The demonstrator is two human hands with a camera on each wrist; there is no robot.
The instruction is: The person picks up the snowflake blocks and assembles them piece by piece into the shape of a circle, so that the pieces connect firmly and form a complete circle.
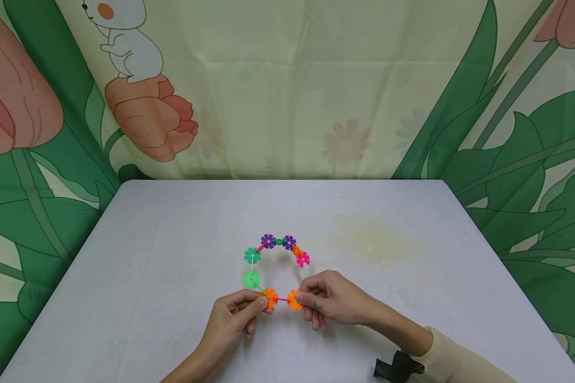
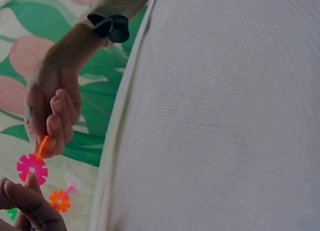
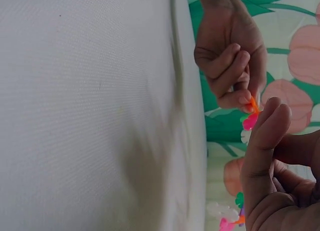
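A chain of plastic snowflake discs is joined in a ring in the head view, slotted together face-on and edge-on by turns. My left hand pinches an orange disc at the ring's near side. Opposite it, my right hand pinches another orange disc between thumb and finger. A pink disc links these two, seen edge-on from the head. Beyond the left hand come a light green disc and a teal one. Purple discs top the ring; a pink disc and a white disc lie toward the right hand.
A white-covered table lies under the hands, with a faint yellowish stain at right. Behind it hangs a printed cloth with flowers and a rabbit. A black strap device is on the right sleeve.
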